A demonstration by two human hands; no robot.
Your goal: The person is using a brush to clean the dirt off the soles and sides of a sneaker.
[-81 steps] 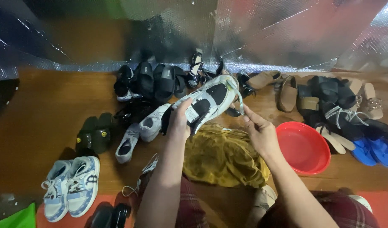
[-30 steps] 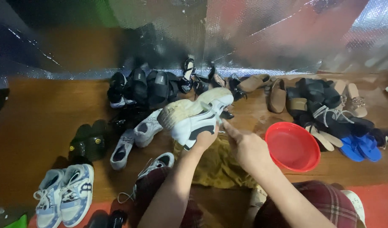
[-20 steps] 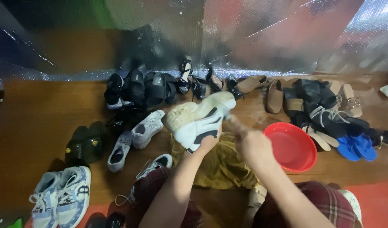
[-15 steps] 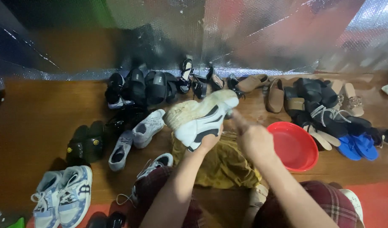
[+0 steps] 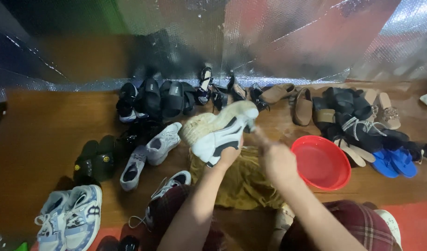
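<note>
My left hand (image 5: 229, 155) grips a white and black sneaker (image 5: 220, 135) from below and holds it tilted above my lap, its pale sole turned up and to the left. My right hand (image 5: 278, 160) is blurred just right of the sneaker. A thin tip reaches from it toward the shoe's right end; I cannot tell whether that is a finger or a small tool. A mustard-yellow cloth (image 5: 243, 183) lies on my lap under both hands. A red plastic basin (image 5: 322, 162) sits on the wooden floor right of my right hand.
Shoes crowd the wooden floor: grey-white sneakers (image 5: 148, 151), dark green slippers (image 5: 95, 160), pale blue sneakers (image 5: 72, 218), black sandals (image 5: 162, 97), tan loafers (image 5: 292, 100), blue flip-flops (image 5: 394, 162). A silver foil sheet (image 5: 269, 42) forms the back wall.
The sneaker has been turned from upper-side up to sole up in my left hand. My right hand left its toe and now moves in quick strokes beside its right end.
</note>
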